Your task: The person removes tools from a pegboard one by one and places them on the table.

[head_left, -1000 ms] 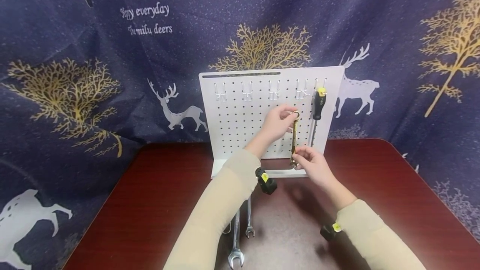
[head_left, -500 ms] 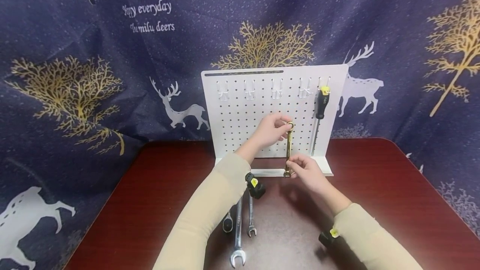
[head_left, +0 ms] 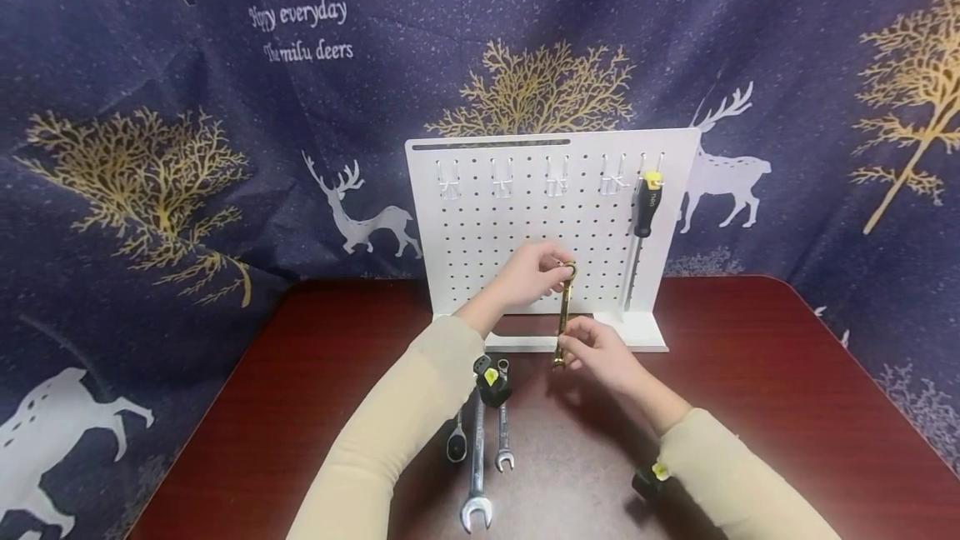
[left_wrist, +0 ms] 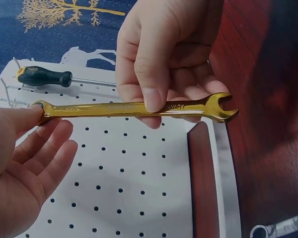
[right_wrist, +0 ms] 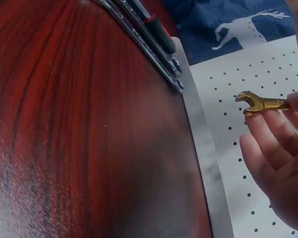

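A gold combination wrench (head_left: 565, 307) stands nearly upright in front of the white pegboard (head_left: 495, 244), held between both hands. My left hand (head_left: 528, 276) pinches its ring end at the top between thumb and fingers. Lower down, my right hand (head_left: 600, 350) pinches the shaft near the open end. In the left wrist view the right thumb presses on the wrench (left_wrist: 124, 109) with fingers behind it. Only the open-end jaw and a short length of the wrench (right_wrist: 260, 103) show in the right wrist view.
A black-and-yellow screwdriver (head_left: 647, 205) hangs at the pegboard's right side. Several clear hooks line the board's top. On the red-brown table (head_left: 337, 373) lie a large silver wrench (head_left: 477, 473), a smaller silver wrench (head_left: 504, 432) and a ratchet (head_left: 456, 444), near the left forearm.
Both hands have brought the gold wrench down and to the left, away from the hooks beside the screwdriver. Their pinch on it stays the same.
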Demonstrator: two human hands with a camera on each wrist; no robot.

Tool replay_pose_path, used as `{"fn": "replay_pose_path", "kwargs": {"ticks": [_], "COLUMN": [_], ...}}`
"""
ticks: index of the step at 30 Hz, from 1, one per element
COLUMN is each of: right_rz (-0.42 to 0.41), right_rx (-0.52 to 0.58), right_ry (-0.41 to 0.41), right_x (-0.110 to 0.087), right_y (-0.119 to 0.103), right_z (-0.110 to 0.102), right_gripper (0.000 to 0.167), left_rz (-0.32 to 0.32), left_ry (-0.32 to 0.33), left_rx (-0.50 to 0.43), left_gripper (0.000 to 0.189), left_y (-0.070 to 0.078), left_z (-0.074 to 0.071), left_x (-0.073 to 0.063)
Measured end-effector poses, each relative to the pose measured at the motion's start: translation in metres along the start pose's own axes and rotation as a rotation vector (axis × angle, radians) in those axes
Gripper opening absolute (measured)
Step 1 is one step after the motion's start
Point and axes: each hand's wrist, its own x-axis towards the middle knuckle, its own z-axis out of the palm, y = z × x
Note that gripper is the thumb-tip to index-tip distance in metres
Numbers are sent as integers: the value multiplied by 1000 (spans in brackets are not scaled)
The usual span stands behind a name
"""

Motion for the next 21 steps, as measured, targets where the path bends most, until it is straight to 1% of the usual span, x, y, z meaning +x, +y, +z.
{"fn": "replay_pose_path", "kwargs": {"ticks": [3,5,12,17,21], "right_rz": [0,8,33,26,18], "right_rx": [-10,-17,-72,-91,-128], "right_ry": [-17,-28,-68,-99,-128], "right_x": [0,0,1,1,-1], "right_y": [0,0,6,8,10], "right_z": [4,6,14,19,25], "right_gripper": [17,17,24,21,18], "left_rz": [4,-4,-27,-54,-77], "left_ry": [-2,-2,-18,-24,-21], "left_rx": [-2,5,15,6,-5], "left_gripper": [28,28,25,25,27], "left_y": [-5,-8,-20,-27,-37], "left_z": [-1,-2,-1,1,4], "left_x": [-3,-6,-15,-21,-27]}}
